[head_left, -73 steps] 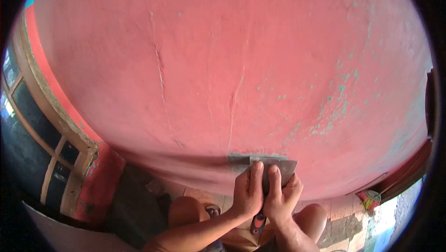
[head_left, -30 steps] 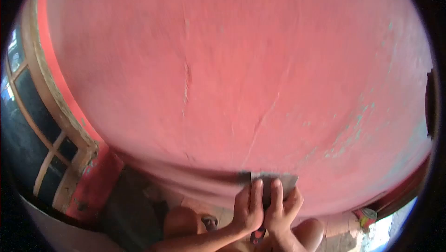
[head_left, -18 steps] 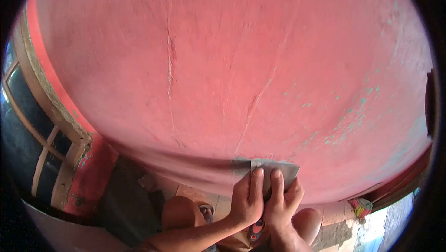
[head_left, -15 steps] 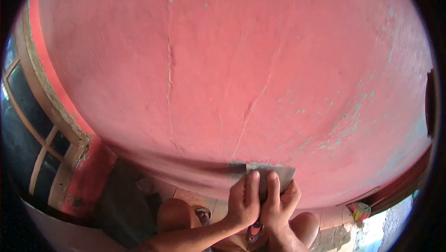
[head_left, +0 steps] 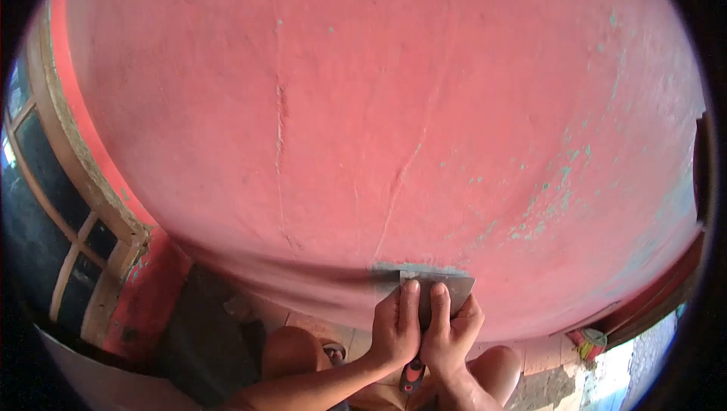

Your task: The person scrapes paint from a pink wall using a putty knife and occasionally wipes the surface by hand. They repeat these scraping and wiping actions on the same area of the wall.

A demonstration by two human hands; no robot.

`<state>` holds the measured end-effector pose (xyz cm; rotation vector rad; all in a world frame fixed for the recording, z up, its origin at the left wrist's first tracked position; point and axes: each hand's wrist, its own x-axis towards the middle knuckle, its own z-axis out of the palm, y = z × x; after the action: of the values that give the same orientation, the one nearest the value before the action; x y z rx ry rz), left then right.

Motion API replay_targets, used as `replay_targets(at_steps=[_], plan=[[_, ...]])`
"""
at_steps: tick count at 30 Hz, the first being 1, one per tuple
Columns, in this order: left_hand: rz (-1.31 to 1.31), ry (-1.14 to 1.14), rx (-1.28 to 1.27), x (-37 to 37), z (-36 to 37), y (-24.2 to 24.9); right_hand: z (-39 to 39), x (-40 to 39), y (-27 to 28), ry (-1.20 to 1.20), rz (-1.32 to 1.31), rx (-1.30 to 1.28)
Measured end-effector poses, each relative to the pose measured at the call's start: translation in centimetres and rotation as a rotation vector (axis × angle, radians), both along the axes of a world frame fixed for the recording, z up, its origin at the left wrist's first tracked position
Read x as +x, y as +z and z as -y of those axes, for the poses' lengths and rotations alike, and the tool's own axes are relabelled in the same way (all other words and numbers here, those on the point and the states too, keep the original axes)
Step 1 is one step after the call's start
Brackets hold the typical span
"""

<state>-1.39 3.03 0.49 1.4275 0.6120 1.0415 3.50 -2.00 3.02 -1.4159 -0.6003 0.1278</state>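
A wide putty knife is pressed against the lower part of a pink wall, its flat metal blade edge up. My left hand grips it from the left, thumb laid along the blade. From the right, my right hand is wrapped round it too, its thumb also on the blade. The red and black handle end shows below, between my wrists. A strip of bared grey-green surface runs along the blade's top edge. My fingers behind the tool are partly hidden.
A wooden window frame with dark panes is at the left. Cracks and chipped green spots mark the wall. A broom head with coloured bristles lies at the lower right on the tiled floor. My bent knees are close below my hands.
The bared strip above the blade looks a little wider. Both hands and the putty knife have shifted slightly left in the view, and the view itself has moved a little.
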Motion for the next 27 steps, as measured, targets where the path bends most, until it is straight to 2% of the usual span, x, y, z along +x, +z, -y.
replay_targets(at_steps=[3,7,8,11,12,15,16,20,25,27], plan=[[0.039,-0.053,-0.225,-0.5,-0.9,0.8,-0.5,0.4,0.3,0.064,0.012,-0.007],[-0.006,0.002,-0.035,-0.3,-0.4,-0.9,0.3,-0.4,-0.2,-0.014,0.011,-0.061],[0.023,0.008,-0.025,0.1,-0.4,-1.6,-0.1,-0.4,-0.6,-0.013,-0.038,0.033],[0.128,-0.057,-0.225,-0.7,-0.9,1.1,-0.6,-0.1,0.8,0.044,0.021,-0.011],[-0.004,-0.046,-0.180,-1.3,-1.6,1.3,-0.8,0.0,0.6,0.043,0.076,-0.050],[0.091,0.016,-0.087,-0.4,-0.6,0.1,-0.4,-0.4,-0.3,-0.028,0.054,-0.046],[0.015,-0.004,-0.075,-0.6,-0.4,0.2,-0.3,-0.6,-0.4,-0.035,-0.045,0.021],[0.093,-0.062,-0.208,-0.8,-1.1,0.9,-0.4,-0.1,-0.4,0.003,0.014,-0.022],[0.006,0.004,-0.015,-0.2,-0.6,0.5,-0.4,-0.3,0.4,-0.010,-0.009,0.015],[0.040,0.014,-0.102,-0.2,-0.7,1.3,-0.5,0.1,0.4,0.021,-0.009,0.001]])
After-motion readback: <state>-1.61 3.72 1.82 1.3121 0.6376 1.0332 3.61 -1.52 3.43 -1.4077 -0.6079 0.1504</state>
